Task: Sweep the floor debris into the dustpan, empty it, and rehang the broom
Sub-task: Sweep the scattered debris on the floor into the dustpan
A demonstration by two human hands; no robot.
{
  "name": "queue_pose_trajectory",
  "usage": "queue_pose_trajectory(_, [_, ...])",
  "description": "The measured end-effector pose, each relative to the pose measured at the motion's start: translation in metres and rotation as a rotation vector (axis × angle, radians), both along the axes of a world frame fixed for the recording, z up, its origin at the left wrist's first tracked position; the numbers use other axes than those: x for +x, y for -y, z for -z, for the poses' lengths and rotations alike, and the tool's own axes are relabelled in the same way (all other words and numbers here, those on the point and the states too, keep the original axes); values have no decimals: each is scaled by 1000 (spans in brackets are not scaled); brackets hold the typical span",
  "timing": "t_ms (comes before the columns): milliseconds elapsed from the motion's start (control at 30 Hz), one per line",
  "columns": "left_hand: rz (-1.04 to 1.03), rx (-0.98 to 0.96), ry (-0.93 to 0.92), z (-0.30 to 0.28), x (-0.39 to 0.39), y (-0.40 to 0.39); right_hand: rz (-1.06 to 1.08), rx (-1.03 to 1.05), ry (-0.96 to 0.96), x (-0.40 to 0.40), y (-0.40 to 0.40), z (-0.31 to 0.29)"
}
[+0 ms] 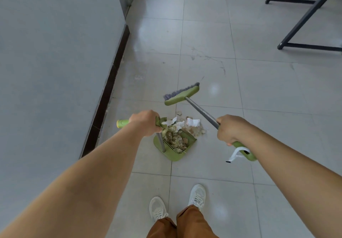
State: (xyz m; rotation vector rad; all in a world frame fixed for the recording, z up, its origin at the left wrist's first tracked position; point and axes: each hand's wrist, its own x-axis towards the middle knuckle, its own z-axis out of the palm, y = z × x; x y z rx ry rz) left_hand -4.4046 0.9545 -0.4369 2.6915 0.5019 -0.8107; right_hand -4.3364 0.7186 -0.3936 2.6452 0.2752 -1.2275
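Note:
A green dustpan [175,155] stands on the tiled floor in front of my feet, holding a heap of brownish debris [176,138]. Paper scraps and crumbs [192,124] lie at its open mouth. My left hand [146,123] grips the green top of the dustpan's upright metal handle. My right hand [230,130] grips the broom's grey shaft near its green end. The broom head [182,96], green with grey bristles, is beyond the debris, about a tile farther away; whether it touches the floor I cannot tell.
A grey wall with a dark skirting board [109,87] runs along the left. Black metal furniture legs [305,19] stand at the upper right. A white cord [235,155] hangs from the broom's handle end. My white shoes [197,195] are just behind the dustpan.

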Motion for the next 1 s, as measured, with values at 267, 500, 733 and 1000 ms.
queue_pose_trajectory(267, [19,11,9,7,3,0,-142,73,-41,12,-76,39])
queue_pose_trajectory(500, [5,9,2,7,12,-6,-346,-28,-107,2,-71,49])
queue_pose_trajectory(733, [2,16,5,5,14,-8,-145,-21,3,9,-39,39])
queue_pose_trajectory(1000, [-49,3,15,4,18,1,-22,-172,-83,5,11,30])
